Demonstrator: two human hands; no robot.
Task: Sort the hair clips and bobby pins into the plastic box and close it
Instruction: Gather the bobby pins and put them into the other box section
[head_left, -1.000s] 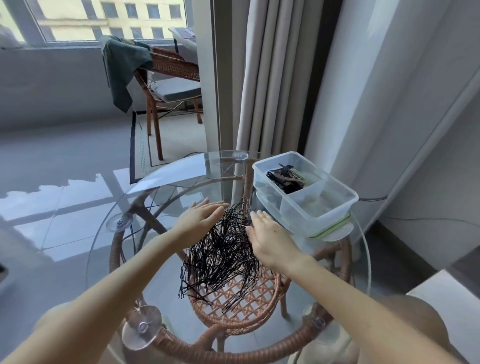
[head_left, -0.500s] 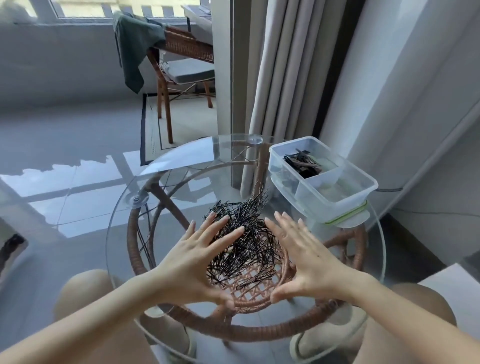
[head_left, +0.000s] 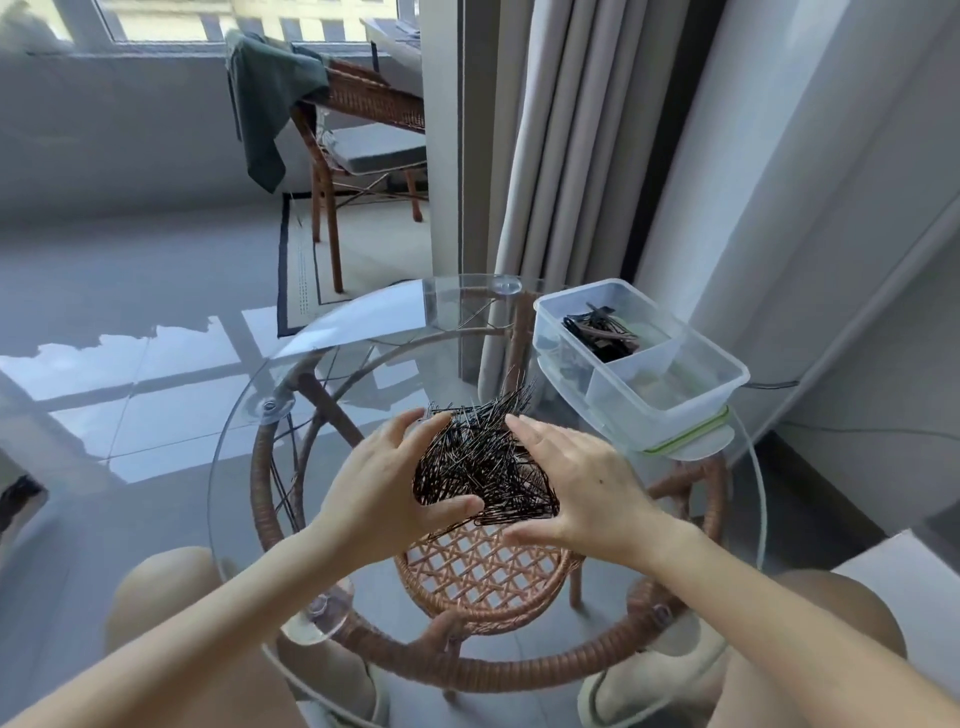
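A heap of black bobby pins lies on the round glass table. My left hand cups the heap from the left, thumb under its near edge. My right hand presses against it from the right, fingers spread. The pins are bunched between both palms. At the table's far right stands a clear plastic box with a divider; dark hair clips fill its far compartment. The box rests on its lid, which has a green seal.
The glass top sits on a wicker frame seen through it, held with suction cups. Curtains hang behind the table. A wicker chair with a green cloth stands at the back. My knees show below.
Both hands have closed in from the sides, and the spread pins are now gathered into a tighter heap between the palms. The view has shifted slightly.
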